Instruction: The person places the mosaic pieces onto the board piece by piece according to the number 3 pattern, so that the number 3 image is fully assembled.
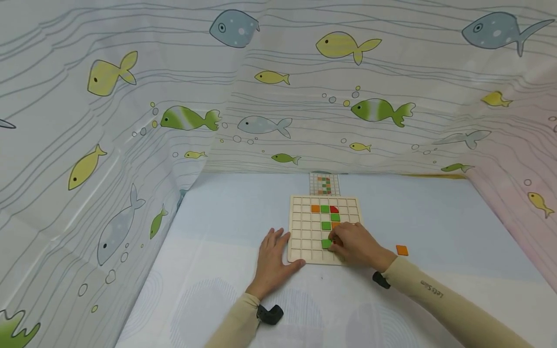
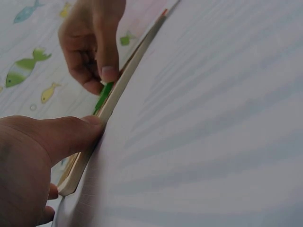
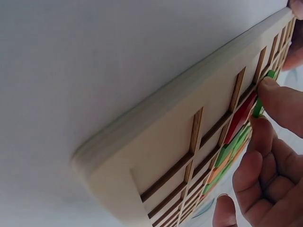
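Note:
A wooden grid board [image 1: 301, 232] lies on the table before me. My right hand [image 1: 358, 244] pinches a small green square tile [image 1: 326, 244] between thumb and fingers, tilted over the board's lower middle. Beside that tile in the right wrist view, a red tile [image 3: 240, 118] sits in a cell. Farther up the grid are orange [image 1: 315, 209], green [image 1: 324, 209] and red tiles [image 1: 334, 209], with more below them, partly hidden by the right hand. My left hand [image 1: 271, 263] rests at the board's near left corner, fingers along the left side and thumb on the front edge.
A loose orange tile [image 1: 402, 250] lies on the table right of the board, close to the right wrist. Behind the board is a card [image 1: 324, 186] printed with a grid of coloured squares. Fish-patterned sheets [image 1: 278, 101] wall the table at the back and sides.

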`<action>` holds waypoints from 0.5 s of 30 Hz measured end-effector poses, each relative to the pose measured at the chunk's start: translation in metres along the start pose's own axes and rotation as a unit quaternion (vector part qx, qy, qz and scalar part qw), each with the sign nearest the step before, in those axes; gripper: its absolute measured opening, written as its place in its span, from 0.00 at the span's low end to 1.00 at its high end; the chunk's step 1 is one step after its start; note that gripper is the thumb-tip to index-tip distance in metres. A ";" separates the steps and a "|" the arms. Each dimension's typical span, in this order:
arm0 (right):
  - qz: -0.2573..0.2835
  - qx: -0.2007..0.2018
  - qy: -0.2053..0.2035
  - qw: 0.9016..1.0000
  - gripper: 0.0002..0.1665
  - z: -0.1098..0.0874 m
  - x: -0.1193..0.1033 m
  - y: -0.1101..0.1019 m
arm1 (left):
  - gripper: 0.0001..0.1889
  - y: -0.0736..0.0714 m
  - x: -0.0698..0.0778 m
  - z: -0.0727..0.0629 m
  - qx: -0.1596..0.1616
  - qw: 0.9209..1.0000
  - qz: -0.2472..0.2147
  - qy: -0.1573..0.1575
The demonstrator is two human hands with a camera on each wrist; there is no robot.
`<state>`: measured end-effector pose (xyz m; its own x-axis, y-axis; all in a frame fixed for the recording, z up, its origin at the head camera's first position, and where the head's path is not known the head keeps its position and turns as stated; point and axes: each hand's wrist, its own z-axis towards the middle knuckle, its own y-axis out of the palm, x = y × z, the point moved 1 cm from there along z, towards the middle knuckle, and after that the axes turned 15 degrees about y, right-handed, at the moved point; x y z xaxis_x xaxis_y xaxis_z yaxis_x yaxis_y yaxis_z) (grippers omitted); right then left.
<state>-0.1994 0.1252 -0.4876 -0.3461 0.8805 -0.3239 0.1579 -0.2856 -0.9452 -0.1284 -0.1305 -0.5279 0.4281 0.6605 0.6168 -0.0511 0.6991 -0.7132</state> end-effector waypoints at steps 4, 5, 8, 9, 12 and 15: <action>-0.004 0.007 -0.009 1.000 0.12 -0.001 0.000 0.000 | 0.42 0.000 0.000 0.000 0.001 1.000 -0.002 0.000; -0.003 0.007 -0.009 1.000 0.12 -0.001 0.000 0.000 | 0.42 0.000 0.000 0.000 0.001 1.000 -0.003 -0.001; 0.001 0.006 -0.006 1.000 0.12 0.000 0.000 0.001 | 0.42 0.000 0.000 0.000 -0.003 1.000 -0.002 -0.003; 0.003 0.006 -0.005 1.000 0.12 0.000 0.000 0.001 | 0.42 0.000 0.000 -0.001 -0.004 1.000 -0.001 -0.004; 0.004 0.006 -0.002 1.000 0.13 0.000 0.000 0.001 | 0.42 0.000 0.000 -0.001 -0.004 1.000 0.000 -0.004; 0.004 0.009 -0.005 1.000 0.13 0.000 0.000 0.000 | 0.42 0.000 0.000 0.000 -0.001 1.000 -0.004 -0.004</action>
<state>-0.1994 0.1252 -0.4879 -0.3534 0.8745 -0.3322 0.1435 -0.3002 -0.9430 -0.1282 -0.1307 -0.5282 0.4209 0.6579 0.6246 -0.0457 0.7030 -0.7097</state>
